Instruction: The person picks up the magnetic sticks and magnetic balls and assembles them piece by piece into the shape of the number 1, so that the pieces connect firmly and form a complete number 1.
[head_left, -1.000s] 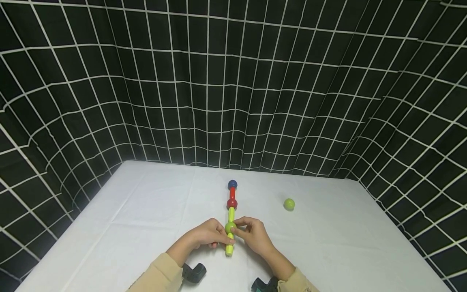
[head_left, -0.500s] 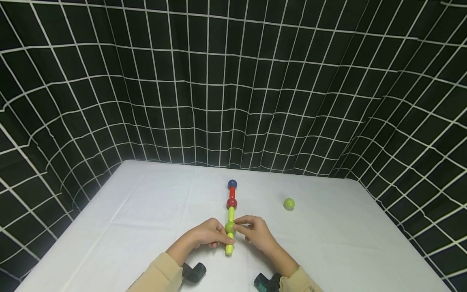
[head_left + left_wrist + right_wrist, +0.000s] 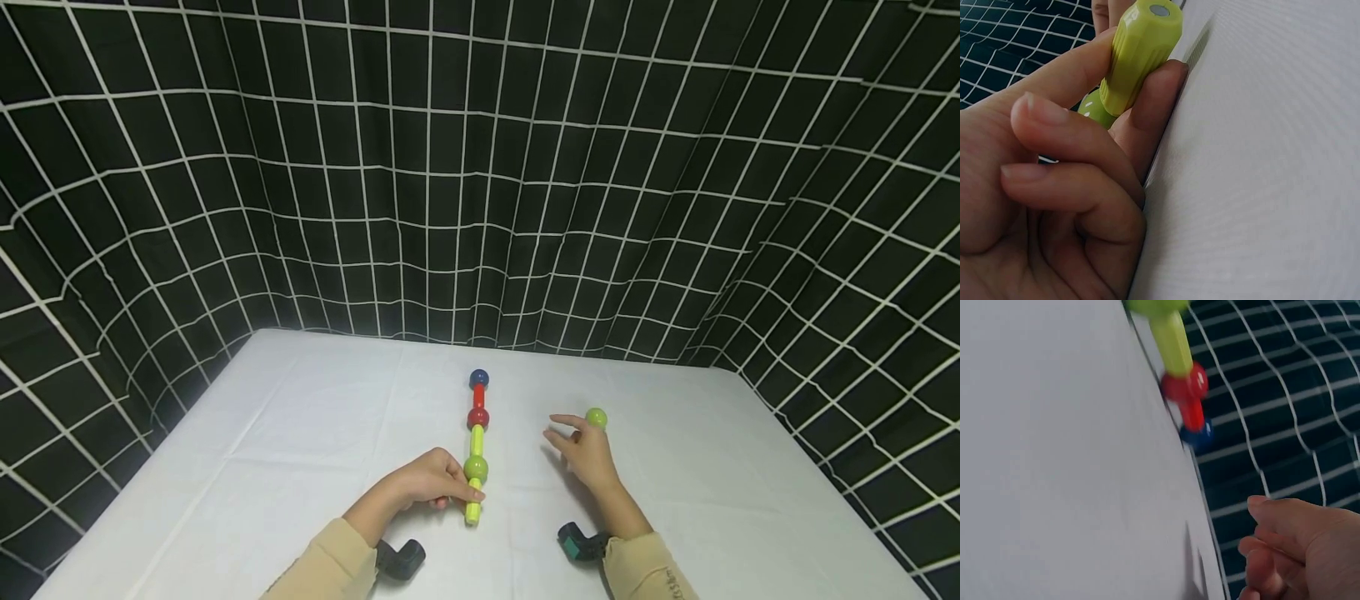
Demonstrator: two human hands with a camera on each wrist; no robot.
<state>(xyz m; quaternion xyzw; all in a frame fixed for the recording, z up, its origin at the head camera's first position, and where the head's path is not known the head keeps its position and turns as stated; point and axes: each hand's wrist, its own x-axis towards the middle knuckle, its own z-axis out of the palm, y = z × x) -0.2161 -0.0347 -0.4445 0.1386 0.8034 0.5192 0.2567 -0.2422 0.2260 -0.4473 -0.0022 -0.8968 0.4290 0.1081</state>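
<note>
A straight chain of magnetic pieces lies on the table in the head view: blue ball [image 3: 479, 379], red rod [image 3: 478, 397], red ball [image 3: 477, 417], yellow-green rod [image 3: 477, 440], green ball [image 3: 476, 468] and a near yellow-green rod [image 3: 472, 513]. My left hand [image 3: 429, 483] pinches that near rod between thumb and index finger. In the left wrist view the rod's [image 3: 1138, 59] free end shows a grey disc. My right hand [image 3: 590, 458] is above the table right of the chain, thumb and index apart, holding nothing. Just behind it sits a loose green ball [image 3: 596, 416], partly covered by the hand.
A white cloth covers the table [image 3: 697, 467]. Black curtains with a white grid [image 3: 480, 183] surround its back and sides. Dark wrist-worn devices show at the left wrist [image 3: 401, 560] and the right wrist [image 3: 582, 543].
My right hand has let go of the chain's green ball and moved right, close to the loose green ball. The left hand keeps its pinch on the near rod, and the chain lies still.
</note>
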